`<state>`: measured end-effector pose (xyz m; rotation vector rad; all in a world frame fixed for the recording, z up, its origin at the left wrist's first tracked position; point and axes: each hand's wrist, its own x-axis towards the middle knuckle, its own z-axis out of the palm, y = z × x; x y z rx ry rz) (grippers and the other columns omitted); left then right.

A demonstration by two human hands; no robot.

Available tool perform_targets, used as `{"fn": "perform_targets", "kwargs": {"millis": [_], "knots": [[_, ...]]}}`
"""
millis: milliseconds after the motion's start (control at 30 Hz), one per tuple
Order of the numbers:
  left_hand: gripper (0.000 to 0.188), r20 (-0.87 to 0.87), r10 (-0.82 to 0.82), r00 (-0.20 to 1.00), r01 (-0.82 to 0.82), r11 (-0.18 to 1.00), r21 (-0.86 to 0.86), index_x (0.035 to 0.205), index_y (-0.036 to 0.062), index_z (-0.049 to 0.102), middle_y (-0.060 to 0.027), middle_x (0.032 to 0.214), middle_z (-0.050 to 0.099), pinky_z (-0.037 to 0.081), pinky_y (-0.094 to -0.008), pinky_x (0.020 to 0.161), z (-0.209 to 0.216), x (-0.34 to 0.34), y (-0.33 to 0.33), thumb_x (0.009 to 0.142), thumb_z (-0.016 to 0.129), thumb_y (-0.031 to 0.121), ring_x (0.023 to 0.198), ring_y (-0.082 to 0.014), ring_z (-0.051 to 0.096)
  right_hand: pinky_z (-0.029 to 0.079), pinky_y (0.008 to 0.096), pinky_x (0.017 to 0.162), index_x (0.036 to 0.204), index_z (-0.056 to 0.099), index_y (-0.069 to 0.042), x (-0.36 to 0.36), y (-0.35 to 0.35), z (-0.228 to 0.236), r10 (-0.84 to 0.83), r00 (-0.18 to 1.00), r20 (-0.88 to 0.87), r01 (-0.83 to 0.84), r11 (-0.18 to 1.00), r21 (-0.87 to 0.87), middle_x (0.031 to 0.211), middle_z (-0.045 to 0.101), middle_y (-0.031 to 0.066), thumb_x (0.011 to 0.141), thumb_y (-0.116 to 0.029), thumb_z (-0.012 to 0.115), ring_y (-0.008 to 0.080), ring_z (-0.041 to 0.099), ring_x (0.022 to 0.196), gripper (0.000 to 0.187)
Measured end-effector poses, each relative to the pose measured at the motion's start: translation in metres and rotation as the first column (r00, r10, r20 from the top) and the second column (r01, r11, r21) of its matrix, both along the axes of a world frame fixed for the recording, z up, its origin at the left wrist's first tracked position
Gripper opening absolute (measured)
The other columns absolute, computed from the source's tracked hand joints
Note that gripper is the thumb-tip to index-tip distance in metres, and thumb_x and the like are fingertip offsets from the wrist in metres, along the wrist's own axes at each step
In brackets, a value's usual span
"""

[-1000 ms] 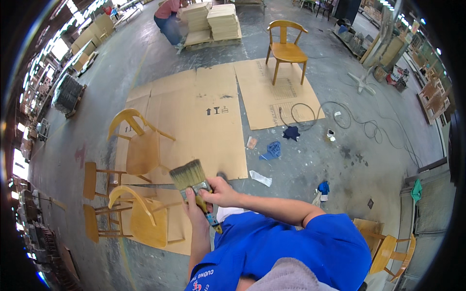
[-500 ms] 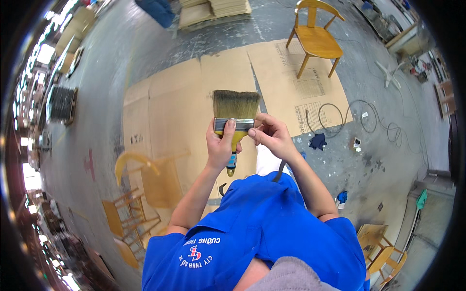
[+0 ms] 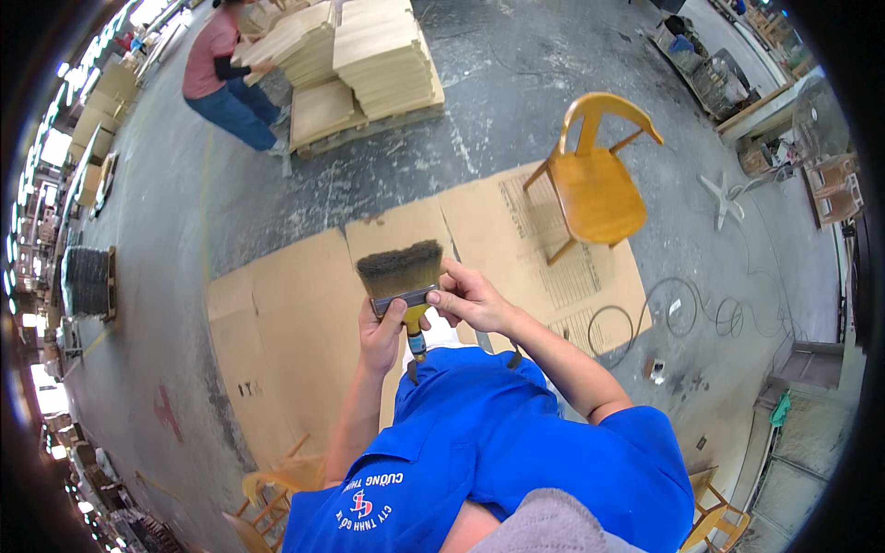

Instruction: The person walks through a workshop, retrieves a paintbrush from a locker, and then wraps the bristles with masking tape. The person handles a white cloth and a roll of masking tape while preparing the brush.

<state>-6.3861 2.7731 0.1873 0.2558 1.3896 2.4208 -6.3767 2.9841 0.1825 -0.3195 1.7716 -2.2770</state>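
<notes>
A wide paintbrush (image 3: 406, 276) with dark-tipped bristles, a metal band and a yellow handle is held upright in front of my body. My left hand (image 3: 380, 334) grips it at the left, thumb across the metal band and fingers behind. My right hand (image 3: 470, 297) pinches the band's right edge between thumb and curled fingers. Part of the handle is hidden by my left thumb and fingers. Beyond the brush, a varnished wooden chair (image 3: 599, 195) stands on flattened cardboard (image 3: 286, 323).
At the far left a co-worker (image 3: 221, 78) bends over stacked wooden panels (image 3: 383, 55) on a pallet. A black cable (image 3: 610, 337) loops over the floor at right. More wooden chairs stand at lower left (image 3: 267, 498) and lower right (image 3: 714, 516).
The view has tilted up, bringing the co-worker and panel stack further in. The brush now sits lower and left in view, its bristle tops more visible. Both hands keep their hold.
</notes>
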Motion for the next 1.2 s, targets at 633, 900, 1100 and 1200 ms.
{"fn": "perform_targets", "kwargs": {"millis": [633, 900, 1100, 1200], "knots": [[0.048, 0.175, -0.742, 0.647, 0.755, 0.655, -0.014, 0.140, 0.0031, 0.050, -0.0125, 0.118, 0.068, 0.057, -0.0392, 0.081, 0.011, -0.770, 0.410, 0.099, 0.070, 0.018, 0.088, -0.0218, 0.070, 0.045, 0.0244, 0.051, 0.117, 0.058, 0.001, -0.642, 0.367, -0.026, -0.629, 0.777, 0.000, 0.605, 0.747, -0.276, 0.075, 0.062, 0.0029, 0.102, -0.011, 0.067, 0.0094, 0.057, 0.057, 0.021], [0.089, 0.226, -0.524, 0.821, 0.384, 0.800, 0.461, 0.151, 0.0069, 0.046, -0.0107, 0.135, 0.060, 0.049, -0.0403, 0.086, 0.010, -1.011, 0.544, 0.090, 0.067, 0.069, 0.102, -0.0235, 0.060, 0.041, 0.0232, 0.050, 0.120, 0.065, 0.001, -0.972, 0.550, 0.039, -0.150, 0.982, 0.115, 0.161, 0.982, -0.098, 0.070, 0.058, -0.0028, 0.101, -0.017, 0.070, 0.0060, 0.053, 0.056, 0.028], [0.111, -0.017, -0.580, 0.814, 0.490, 0.671, 0.557, 0.162, 0.0037, 0.026, -0.0128, 0.140, 0.054, 0.049, -0.0384, 0.084, -0.001, -1.224, 0.660, 0.084, 0.079, 0.063, 0.106, -0.0251, 0.059, 0.040, 0.0229, 0.049, 0.114, 0.069, 0.001, -1.202, 0.655, 0.013, 0.011, 0.989, 0.150, 0.006, 0.994, -0.113, 0.074, 0.067, 0.0006, 0.102, -0.021, 0.069, 0.0053, 0.054, 0.056, 0.025], [0.117, 0.016, -0.611, 0.791, 0.503, 0.665, 0.552, 0.163, 0.0010, 0.020, -0.0140, 0.140, 0.053, 0.050, -0.0364, 0.084, 0.006, -1.337, 0.728, 0.081, 0.084, 0.055, 0.103, -0.0245, 0.061, 0.042, 0.0224, 0.052, 0.114, 0.069, 0.001, -1.296, 0.713, 0.015, -0.084, 0.973, 0.215, 0.123, 0.976, -0.178, 0.081, 0.074, 0.0061, 0.102, -0.020, 0.069, 0.0059, 0.057, 0.059, 0.024]]}}
